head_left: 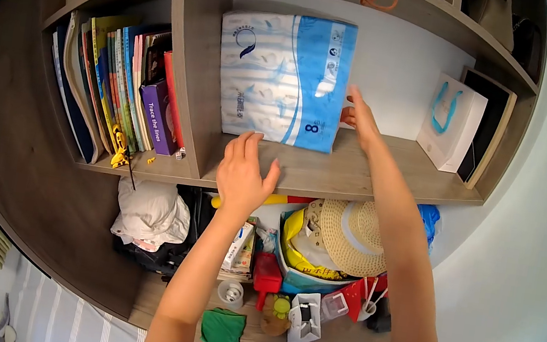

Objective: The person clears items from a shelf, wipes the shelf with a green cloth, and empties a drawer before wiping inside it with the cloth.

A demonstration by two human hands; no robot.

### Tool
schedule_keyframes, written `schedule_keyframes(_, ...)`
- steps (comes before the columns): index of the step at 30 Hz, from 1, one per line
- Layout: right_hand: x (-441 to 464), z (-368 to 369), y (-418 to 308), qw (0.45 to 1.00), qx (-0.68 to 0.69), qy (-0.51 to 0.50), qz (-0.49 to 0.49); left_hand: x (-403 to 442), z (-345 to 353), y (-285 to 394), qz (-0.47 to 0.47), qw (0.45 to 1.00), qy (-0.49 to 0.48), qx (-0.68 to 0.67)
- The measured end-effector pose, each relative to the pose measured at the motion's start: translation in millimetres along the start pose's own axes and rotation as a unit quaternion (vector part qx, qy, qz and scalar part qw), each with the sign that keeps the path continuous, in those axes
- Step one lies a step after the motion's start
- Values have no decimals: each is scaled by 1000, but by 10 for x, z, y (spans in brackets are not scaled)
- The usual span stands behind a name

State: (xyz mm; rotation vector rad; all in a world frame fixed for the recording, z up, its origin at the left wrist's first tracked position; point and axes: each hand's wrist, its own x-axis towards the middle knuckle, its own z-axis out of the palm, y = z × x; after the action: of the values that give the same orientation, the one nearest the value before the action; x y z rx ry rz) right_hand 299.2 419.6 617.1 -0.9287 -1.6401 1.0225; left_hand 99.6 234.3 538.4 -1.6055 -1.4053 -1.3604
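A blue-and-white plastic-wrapped pack of tissue paper (266,75) stands upright on the shelf board, against the left divider. My left hand (243,170) is at its lower edge, palm down, thumb apart from the fingers. The fingertips overlap the pack's bottom in view; whether they touch it I cannot tell. Beside the pack's right side is my right hand (362,118), fingers apart and slightly bent, with a small gap to the wrapper. Neither hand grips anything.
Books (120,90) fill the left compartment, with a yellow figurine (121,147) in front. A white gift bag (451,122) stands at the right beside dark frames (486,124). Below are a straw hat (348,234), a white cloth bundle (152,215), a red container (267,273) and a green cloth (222,327).
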Motion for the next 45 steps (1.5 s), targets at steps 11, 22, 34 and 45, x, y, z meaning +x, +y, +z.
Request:
schedule_keyframes(11, -340, 323, -260, 979, 0, 7, -201, -12, 14, 9, -12, 1000, -2, 23)
schedule_keyframes(22, -1204, -334, -125, 938, 301, 49, -164, -29, -56, -72, -68, 989, 96, -91)
schedule_keyframes(34, -2618, 264, 167, 933, 357, 22, -38, -917, -1648, -137, -250, 795, -206, -513)
schedule_keyframes(45, -3173, 2666, 1488, 907, 220, -331, 136, -3337, -3038, -1416, -458, 814, -195, -299)
